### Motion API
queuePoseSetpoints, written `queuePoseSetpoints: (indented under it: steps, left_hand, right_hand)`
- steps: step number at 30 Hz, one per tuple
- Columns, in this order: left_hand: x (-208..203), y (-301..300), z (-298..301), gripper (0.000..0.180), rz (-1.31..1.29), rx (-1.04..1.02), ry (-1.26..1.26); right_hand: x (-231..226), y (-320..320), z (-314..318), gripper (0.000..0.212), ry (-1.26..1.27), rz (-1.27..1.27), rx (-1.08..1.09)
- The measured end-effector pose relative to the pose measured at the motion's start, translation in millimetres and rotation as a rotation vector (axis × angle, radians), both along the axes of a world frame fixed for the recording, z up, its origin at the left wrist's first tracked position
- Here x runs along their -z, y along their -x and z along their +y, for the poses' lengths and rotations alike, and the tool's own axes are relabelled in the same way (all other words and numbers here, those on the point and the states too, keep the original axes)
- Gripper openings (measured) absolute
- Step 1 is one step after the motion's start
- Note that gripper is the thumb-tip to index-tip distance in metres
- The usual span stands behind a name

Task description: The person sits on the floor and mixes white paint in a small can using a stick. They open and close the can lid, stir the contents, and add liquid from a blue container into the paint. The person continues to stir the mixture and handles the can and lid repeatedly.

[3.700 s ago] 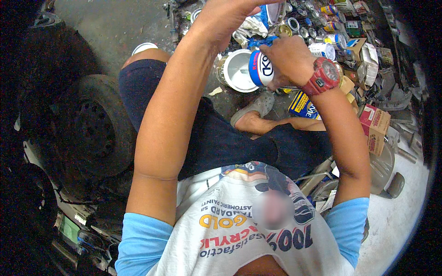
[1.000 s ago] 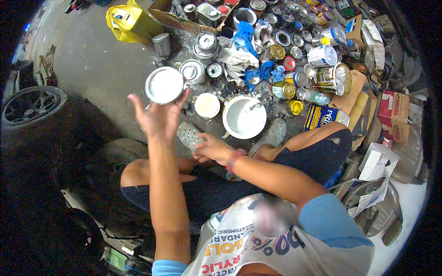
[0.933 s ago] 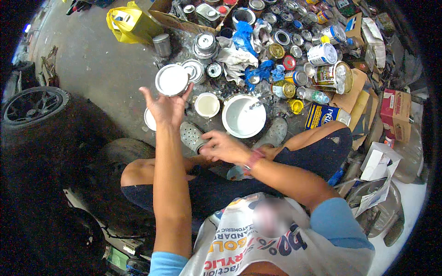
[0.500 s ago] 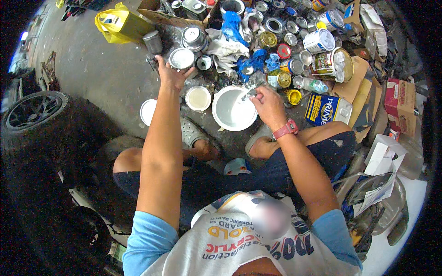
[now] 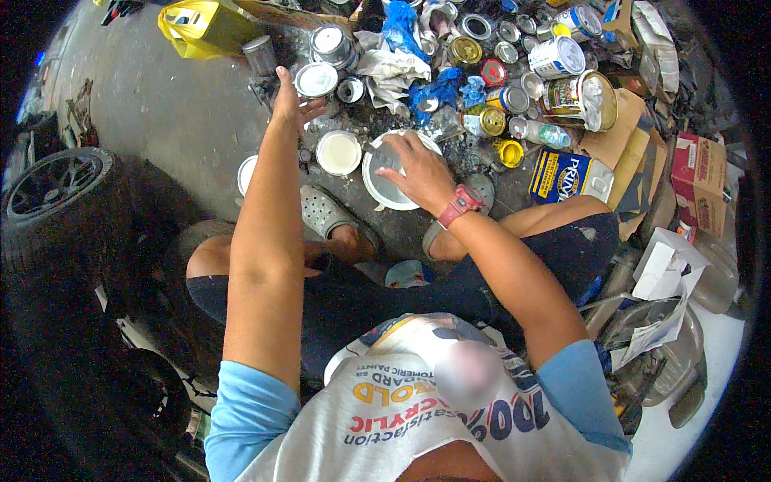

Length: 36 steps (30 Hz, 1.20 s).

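Note:
My left hand (image 5: 294, 104) reaches forward, its fingers and thumb curved round the near side of a paint can (image 5: 316, 79) with a white top. Above a wide white tub (image 5: 371, 181) between my feet, my right hand (image 5: 414, 167) has its thumb and fingers bent. They seem to grip a thin greyish flat piece (image 5: 373, 149) near the tub's left rim; its kind is unclear. Beside the tub stands a smaller container (image 5: 339, 153) with a pale cream surface. A white round lid or container (image 5: 247, 174) is partly behind my left forearm.
Crowded paint cans (image 5: 556, 56), blue rags (image 5: 436, 92) and pale cloth (image 5: 391, 74) lie ahead and right. A yellow bag (image 5: 201, 30) stands beside a metal cup (image 5: 259, 56). A wheel (image 5: 60, 193) is at left. Cardboard boxes (image 5: 700, 181) line the right.
My right hand has moved left, from the tub's right rim to over its middle, with fingers more spread. My left hand stays by the can. The whole view has shifted slightly.

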State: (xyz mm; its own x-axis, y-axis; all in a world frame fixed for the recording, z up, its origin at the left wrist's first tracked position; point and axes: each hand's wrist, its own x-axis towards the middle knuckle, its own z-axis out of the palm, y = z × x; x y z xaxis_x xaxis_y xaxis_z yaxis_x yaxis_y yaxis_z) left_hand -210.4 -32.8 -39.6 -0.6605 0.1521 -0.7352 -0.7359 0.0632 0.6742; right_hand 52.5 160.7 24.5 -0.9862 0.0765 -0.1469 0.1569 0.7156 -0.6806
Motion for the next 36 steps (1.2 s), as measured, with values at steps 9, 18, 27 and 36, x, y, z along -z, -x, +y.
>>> queuePoseSetpoints:
  steps: [9,18,27,36]
  left_hand:
    - [9.9,2.7,-20.6,0.112,-0.004,-0.012,0.083]
    - [-101.4,-34.0,-55.7,0.103,0.229,0.404,0.294]
    - [-258.6,-126.7,-67.4,0.065,0.730,0.528,0.346]
    - [-206.3,-151.6,-82.4,0.069,0.717,0.622,0.564]
  right_hand:
    - [-0.3,16.1,-27.8,0.037,-0.083,-0.030,-0.328]
    - [1.6,-12.6,33.4,0.036,-0.184,-0.031,-0.106]
    - [-2.0,-30.3,25.0,0.037,-0.081,-0.127,-0.344]
    - [-0.1,-31.4,14.8,0.039,0.003,-0.035,-0.177]
